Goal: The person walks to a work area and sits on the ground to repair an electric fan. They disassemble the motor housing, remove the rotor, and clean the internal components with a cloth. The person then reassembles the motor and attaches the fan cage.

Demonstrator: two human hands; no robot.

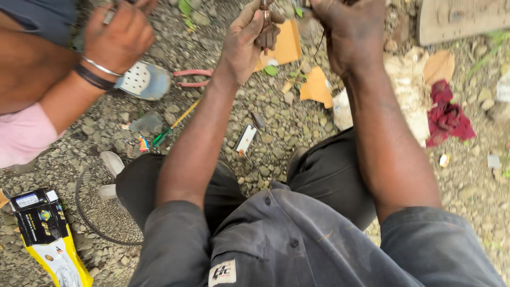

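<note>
up at the top of the view, the left hand has its grip clenched around a small dark brown part, fingers wrapped on it, held in the air above the gravel ground. the right hand sits just beside it, fingers curled in tight; a thin dark wire runs down along its inner edge, but whether the grip is pinching that wire or something else, i cannot tell, the fingertips run off the top edge. both hands are grimy and held well clear of the ground.

below them on the gravel lie torn orange cardboard pieces, and a crumpled red rag off to the right. pink-handled pliers rest near a pale perforated sandal, and a green-and-yellow screwdriver lies just below those. a small white flat piece sits between the person's knees and the screwdriver.

far left, another person's hand, with a silver bangle and a dark band on the wrist, is closed on something small. a round wire fan guard lies by the left knee, with a black-and-yellow box in the bottom corner.
</note>
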